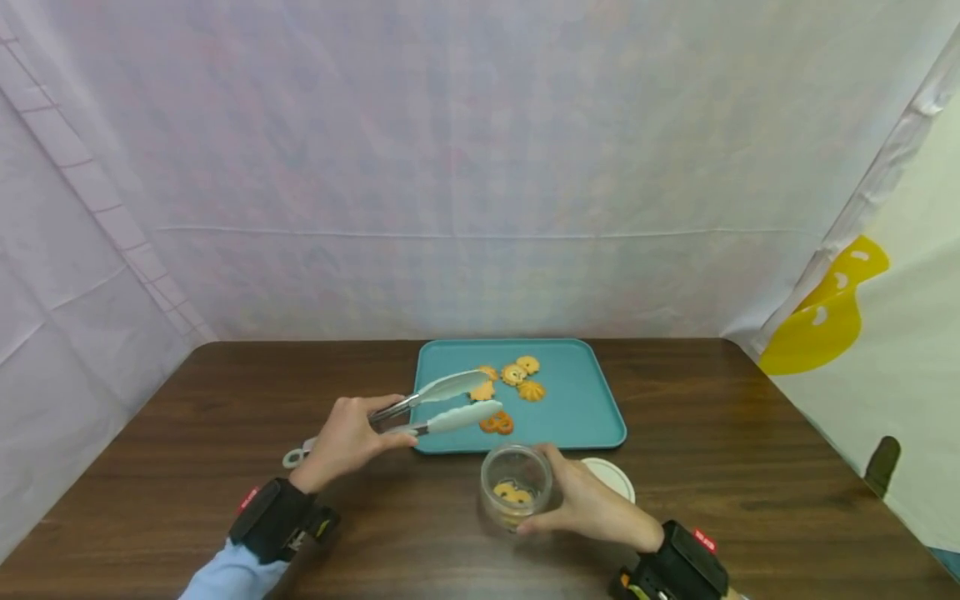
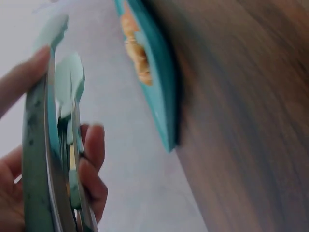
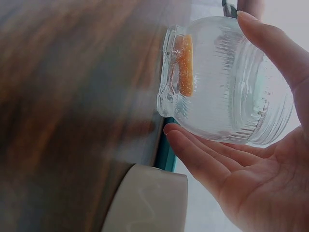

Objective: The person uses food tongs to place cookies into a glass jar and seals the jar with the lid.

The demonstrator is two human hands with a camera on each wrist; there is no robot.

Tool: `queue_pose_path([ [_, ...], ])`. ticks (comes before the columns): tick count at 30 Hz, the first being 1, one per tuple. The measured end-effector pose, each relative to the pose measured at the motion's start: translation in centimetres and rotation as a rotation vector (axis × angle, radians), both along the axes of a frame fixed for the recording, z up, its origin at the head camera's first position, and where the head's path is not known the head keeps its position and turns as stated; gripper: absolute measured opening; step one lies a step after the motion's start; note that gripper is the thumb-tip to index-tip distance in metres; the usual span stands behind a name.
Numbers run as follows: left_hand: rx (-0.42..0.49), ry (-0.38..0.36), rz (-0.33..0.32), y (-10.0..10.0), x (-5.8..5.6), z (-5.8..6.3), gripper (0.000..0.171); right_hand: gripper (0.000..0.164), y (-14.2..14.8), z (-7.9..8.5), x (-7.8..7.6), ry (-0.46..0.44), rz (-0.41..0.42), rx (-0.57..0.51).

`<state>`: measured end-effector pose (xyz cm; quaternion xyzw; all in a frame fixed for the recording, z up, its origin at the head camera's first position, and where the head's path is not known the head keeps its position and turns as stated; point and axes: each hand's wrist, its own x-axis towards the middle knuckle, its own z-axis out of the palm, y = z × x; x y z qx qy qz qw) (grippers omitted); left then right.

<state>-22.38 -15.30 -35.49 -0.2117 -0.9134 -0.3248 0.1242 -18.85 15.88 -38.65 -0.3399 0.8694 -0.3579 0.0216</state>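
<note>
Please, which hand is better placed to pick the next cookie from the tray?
Probably the left hand: it holds the tongs, which reach over the tray, near the cookies. The right hand holds the jar.

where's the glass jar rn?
In the head view, the glass jar is low and just right of centre, on the near side of the blue tray, held from its right by the right hand.

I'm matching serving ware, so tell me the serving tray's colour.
The serving tray is teal-blue; it shows best in the head view.
</note>
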Motion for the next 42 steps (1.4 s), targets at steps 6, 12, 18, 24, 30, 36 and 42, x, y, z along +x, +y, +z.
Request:
queue_pose_path([
  [6, -0.051, 0.003, 0.126, 0.9, -1.3, -0.6, 0.056, 0.076, 0.1, 0.0, 0.0, -0.013, -0.003, 0.001],
  [12, -0.089, -0.05, 0.181, 1.8, -2.4, -0.8, 0.061, 0.076, 0.1, 0.0, 0.0, -0.031, -0.001, -0.005],
  [18, -0.093, -0.077, 0.193, 2.1, -3.2, -1.4, 0.062, 0.077, 0.0, -0.1, 0.0, -0.036, -0.006, 0.005],
  [24, -0.102, -0.078, 0.213, 2.1, -3.6, -1.7, 0.062, 0.076, 0.0, -0.1, 0.0, -0.021, -0.014, 0.012],
  [30, -0.115, -0.082, 0.21, 2.2, -4.0, -1.8, 0.063, 0.076, 0.0, 0.0, -0.1, -0.036, -0.015, 0.01],
  [36, -0.141, -0.112, 0.227, 2.4, -4.2, -1.8, 0.065, 0.077, 0.0, 0.1, 0.0, -0.048, -0.024, 0.017],
  [42, -0.147, -0.139, 0.237, 2.5, -4.2, -1.8, 0.063, 0.077, 0.0, 0.1, 0.0, -0.046, -0.02, 0.016],
])
